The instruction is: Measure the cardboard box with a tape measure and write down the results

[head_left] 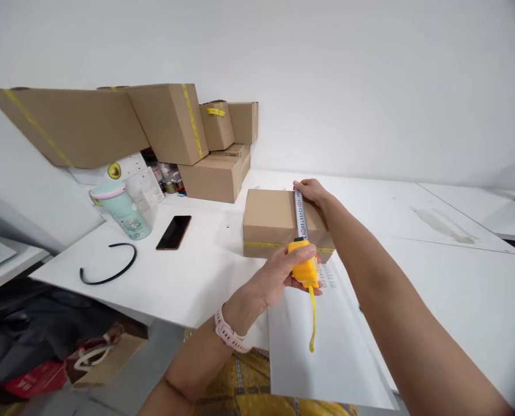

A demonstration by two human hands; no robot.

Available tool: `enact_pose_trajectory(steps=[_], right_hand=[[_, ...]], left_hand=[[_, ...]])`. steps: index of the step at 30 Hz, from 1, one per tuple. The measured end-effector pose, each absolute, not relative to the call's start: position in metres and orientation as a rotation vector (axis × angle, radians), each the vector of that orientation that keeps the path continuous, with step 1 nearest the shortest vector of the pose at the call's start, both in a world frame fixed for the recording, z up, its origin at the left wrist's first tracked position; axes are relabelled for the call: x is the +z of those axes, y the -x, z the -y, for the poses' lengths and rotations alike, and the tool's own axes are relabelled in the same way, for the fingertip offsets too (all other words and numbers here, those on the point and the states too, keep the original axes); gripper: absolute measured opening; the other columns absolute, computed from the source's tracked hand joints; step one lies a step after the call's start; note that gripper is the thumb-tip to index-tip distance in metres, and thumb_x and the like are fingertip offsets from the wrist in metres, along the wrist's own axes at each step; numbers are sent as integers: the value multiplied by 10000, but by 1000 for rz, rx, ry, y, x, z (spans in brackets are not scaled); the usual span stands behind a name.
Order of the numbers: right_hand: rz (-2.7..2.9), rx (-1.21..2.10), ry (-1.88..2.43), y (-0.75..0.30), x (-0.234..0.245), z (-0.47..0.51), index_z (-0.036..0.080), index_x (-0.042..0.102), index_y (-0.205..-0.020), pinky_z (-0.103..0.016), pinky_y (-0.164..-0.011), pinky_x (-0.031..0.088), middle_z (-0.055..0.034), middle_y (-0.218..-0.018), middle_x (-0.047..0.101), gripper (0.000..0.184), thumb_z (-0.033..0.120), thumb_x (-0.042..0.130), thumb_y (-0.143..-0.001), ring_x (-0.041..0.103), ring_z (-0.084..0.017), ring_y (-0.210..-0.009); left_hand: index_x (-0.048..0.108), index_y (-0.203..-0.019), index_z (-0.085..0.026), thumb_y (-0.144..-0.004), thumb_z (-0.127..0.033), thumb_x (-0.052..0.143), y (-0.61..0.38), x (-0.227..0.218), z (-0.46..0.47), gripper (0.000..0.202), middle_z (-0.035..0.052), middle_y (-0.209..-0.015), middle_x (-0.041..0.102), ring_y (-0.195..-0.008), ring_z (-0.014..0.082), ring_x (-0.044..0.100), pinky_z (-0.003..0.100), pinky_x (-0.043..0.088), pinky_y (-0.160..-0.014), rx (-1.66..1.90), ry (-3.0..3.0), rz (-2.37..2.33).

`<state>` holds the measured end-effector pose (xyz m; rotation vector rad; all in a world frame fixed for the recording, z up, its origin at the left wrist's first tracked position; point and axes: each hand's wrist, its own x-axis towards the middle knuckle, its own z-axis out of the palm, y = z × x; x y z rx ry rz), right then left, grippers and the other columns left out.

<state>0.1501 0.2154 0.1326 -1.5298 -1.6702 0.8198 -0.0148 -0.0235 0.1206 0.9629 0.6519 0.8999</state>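
A yellow tape measure [304, 264] is gripped in my left hand [279, 271], near the front edge of a closed cardboard box [268, 211]. Its metal blade [299, 214] runs out across the top of the box to the far edge. There my right hand [312, 190] holds the blade's end, its fingers closed around it and partly hidden behind the box. A yellow strap [313, 323] hangs from the tape measure over a white printed sheet [318, 352]. Yellow tape runs along the front of the box.
Stacked cardboard boxes [212, 179] stand at the back left of the white table [209, 254]. A mint tumbler [125, 214], a phone [174, 233] and a black headband [131, 263] lie or stand to the left. Bags [93, 358] sit on the floor below.
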Motion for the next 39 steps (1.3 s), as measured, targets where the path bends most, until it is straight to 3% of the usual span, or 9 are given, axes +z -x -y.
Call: enact_pose_trajectory(steps=[4, 14, 28, 39], right_hand=[[1721, 751, 1636, -143, 121, -233, 214, 628, -679, -334, -729, 454, -32, -666, 622, 296, 432, 777, -811, 556, -200, -734], [1903, 657, 1624, -149, 112, -244, 223, 623, -750, -339, -731, 433, -40, -787, 668, 290, 475, 654, -891, 543, -178, -706], [1905, 656, 1679, -145, 123, -229, 230, 599, -752, -347, -732, 429, -48, -816, 670, 303, 484, 613, -916, 543, -186, -718], [1896, 644, 1663, -144, 127, -221, 233, 594, -770, -362, -770, 431, -64, -744, 606, 241, 434, 611, -902, 536, -222, -776]], left_hand=[[637, -917, -166, -732, -630, 799, 14, 117, 28, 525, 50, -858, 607, -662, 160, 647, 365, 607, -666, 870, -958, -704], [548, -1006, -213, -684, -604, 850, -3, 111, 37, 590, 5, -843, 561, -714, 169, 633, 332, 600, -594, 888, -851, -770], [530, -995, -216, -645, -611, 867, -6, 105, 36, 626, 23, -908, 566, -707, 154, 615, 291, 581, -515, 889, -816, -779], [560, -1006, -236, -699, -549, 841, -11, 109, 40, 520, 41, -911, 575, -741, 175, 581, 285, 534, -487, 899, -860, -890]])
